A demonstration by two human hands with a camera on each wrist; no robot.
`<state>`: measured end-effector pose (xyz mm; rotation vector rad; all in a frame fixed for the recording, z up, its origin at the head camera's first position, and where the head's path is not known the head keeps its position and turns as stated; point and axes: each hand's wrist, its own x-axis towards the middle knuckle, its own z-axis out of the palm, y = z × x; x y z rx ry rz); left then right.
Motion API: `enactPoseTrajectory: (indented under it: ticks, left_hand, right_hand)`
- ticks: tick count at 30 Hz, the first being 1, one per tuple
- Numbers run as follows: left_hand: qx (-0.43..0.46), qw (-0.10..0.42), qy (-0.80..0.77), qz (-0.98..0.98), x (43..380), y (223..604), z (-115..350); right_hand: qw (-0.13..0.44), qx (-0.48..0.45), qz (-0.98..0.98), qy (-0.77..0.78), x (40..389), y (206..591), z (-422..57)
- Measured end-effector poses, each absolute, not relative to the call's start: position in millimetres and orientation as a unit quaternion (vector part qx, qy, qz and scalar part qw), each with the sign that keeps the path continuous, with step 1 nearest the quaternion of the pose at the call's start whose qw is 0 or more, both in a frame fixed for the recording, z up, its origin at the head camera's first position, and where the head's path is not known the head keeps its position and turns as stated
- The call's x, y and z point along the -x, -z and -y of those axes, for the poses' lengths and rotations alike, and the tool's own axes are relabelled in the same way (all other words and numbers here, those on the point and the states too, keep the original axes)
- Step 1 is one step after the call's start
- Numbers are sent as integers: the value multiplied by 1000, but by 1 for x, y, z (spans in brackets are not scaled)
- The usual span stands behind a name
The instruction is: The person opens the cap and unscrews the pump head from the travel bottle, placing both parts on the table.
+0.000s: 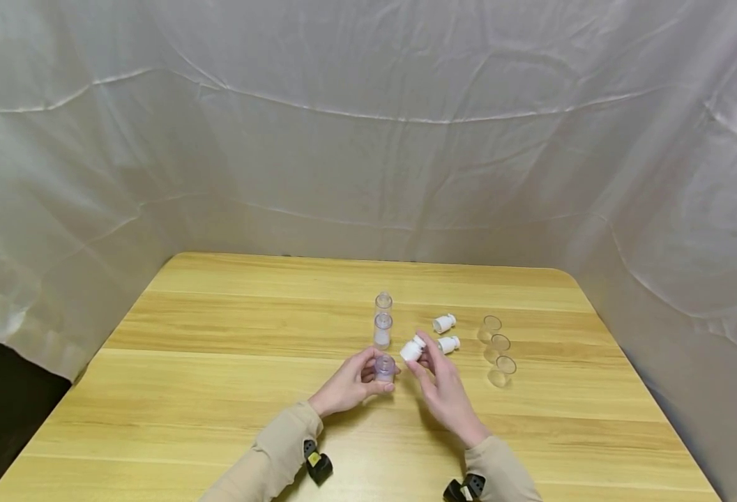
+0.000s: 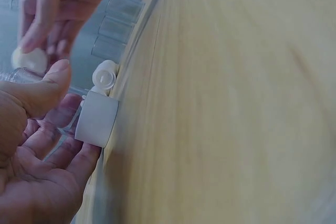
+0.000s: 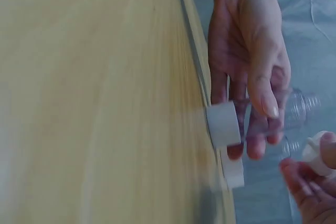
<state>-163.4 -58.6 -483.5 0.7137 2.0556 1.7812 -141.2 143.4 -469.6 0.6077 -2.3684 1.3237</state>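
Observation:
My left hand [image 1: 349, 383] grips a clear bottle [image 1: 384, 367] with a threaded neck at its top. A broad white base [image 3: 223, 124] shows at its lower end in the right wrist view, close over the table. To the right, my right hand [image 1: 446, 394] pinches a white pump head [image 1: 413, 348] between thumb and fingers, tilted, beside the bottle's neck and apart from it. Just behind my right fingers lies another white pump head [image 1: 449, 344], partly covered. A further white pump head [image 1: 445, 323] lies farther back on its side.
Two more clear bottles [image 1: 383, 331] stand in line behind the held one. At the right, three clear caps [image 1: 501, 373] form a row from front to back. Everything rests on a wooden table [image 1: 217, 362], with a pale grey curtain [image 1: 368, 153] around it.

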Motion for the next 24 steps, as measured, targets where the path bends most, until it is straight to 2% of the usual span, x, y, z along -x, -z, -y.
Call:
enactPoseTrajectory:
  ticks: [3, 10, 19, 24]
  left_hand:
    - [-251, 162, -620, -726, 164, 484, 59]
    - [-258, 154, -613, -731, 165, 485, 60]
    - [-257, 159, -614, -729, 166, 484, 60]
    - [-261, 156, -616, -727, 165, 485, 61]
  right_hand:
    - [166, -186, 863, -440, 141, 470, -152]
    - [94, -105, 906, -398, 143, 469, -170]
    - [36, -44, 935, -350, 144, 467, -190]
    - [31, -40, 941, -334, 144, 466, -195]
